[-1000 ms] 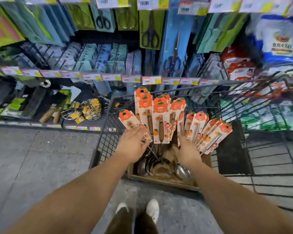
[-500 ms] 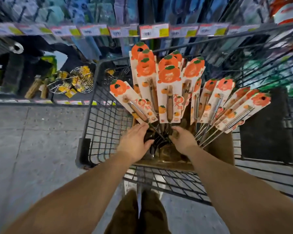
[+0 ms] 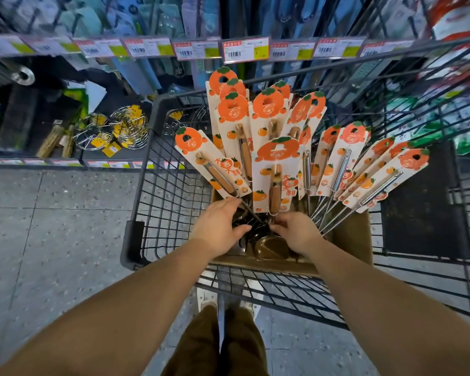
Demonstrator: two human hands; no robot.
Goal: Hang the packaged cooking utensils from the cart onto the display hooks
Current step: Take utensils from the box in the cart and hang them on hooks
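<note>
Nearer cart [image 3: 158, 185], ladle bowls [image 3: 269, 244] hand-hidden

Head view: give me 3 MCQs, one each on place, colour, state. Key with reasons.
1. Where do the packaged utensils stand?
A. in a cardboard box inside the cart
B. on the floor
C. on a hook

2. What colour are the card tops?
A. blue
B. orange
C. purple

3. What is the right hand doing?
A. hanging idle
B. resting on the cart rim
C. pinching a utensil's stem

Key: A, the cardboard box sits within the cart; B, orange fruit shapes top each card; C, its fingers close on the stem below the front card.
</note>
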